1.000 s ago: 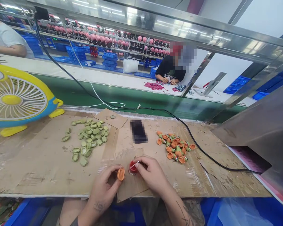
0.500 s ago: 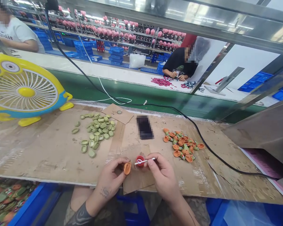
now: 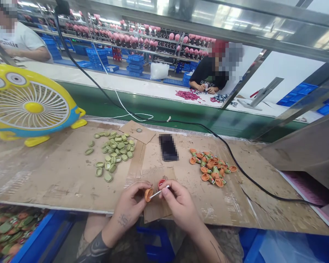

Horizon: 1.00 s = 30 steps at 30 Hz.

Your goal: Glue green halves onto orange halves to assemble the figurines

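Between the thumb and fingers of my left hand (image 3: pixel 133 200) is a small orange cup-shaped piece (image 3: pixel 148 195), its hollow side facing right. My right hand (image 3: pixel 178 201) pinches a thin white cotton swab (image 3: pixel 159 192), whose left tip reaches into the hollow of the orange piece. Just behind my right fingers stands a small red pot (image 3: pixel 161 183), partly hidden by them. To the right lies a heap of orange and green pieces (image 3: pixel 212 168). A heap of green oval pieces (image 3: pixel 116 148) lies to the left.
A dark phone (image 3: pixel 168 147) lies behind the red pot. A yellow fan (image 3: pixel 34 107) stands at the left. The black cable (image 3: pixel 244 186) crosses the right side of the cardboard-covered table. At lower left is a blue crate (image 3: pixel 35 237) of pieces. A co-worker (image 3: pixel 208 75) sits opposite.
My right hand has moved left and slightly down, bringing the swab from over the red pot to the orange piece. My left hand has tilted the piece slightly.
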### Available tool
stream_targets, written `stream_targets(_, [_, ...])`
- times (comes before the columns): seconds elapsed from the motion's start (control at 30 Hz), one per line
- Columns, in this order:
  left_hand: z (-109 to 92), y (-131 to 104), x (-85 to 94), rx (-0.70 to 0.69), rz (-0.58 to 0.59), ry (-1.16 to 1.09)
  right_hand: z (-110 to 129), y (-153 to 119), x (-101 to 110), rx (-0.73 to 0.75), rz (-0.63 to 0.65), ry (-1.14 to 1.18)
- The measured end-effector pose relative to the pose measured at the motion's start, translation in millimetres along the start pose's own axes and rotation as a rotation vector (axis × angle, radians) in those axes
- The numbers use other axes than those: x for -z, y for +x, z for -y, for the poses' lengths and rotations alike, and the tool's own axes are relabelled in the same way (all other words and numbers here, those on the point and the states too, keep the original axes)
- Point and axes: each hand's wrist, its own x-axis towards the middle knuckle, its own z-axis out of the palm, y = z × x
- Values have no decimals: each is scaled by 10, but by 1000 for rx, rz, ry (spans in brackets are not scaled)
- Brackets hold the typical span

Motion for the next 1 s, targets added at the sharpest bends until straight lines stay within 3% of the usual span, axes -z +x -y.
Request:
stream_targets(0.3, [14,-12,-2,-38,-3,13,-72,24,-8,47,-59,-86])
stream_targets(0.5, [2,-3,-1,8,-10,11,-34,17,-5,105,-99,-155])
stream_targets(0.8, [-1,-2,72,10,47,43,6,13,42,153,-139,-177])
stream_targets(0.9, [23,-14,74,30,54,49,20,28,140,217,-225,-318])
stream_targets(1.0, [75,-45,35,115,13,-34,-23,67,223,223,-210,-510])
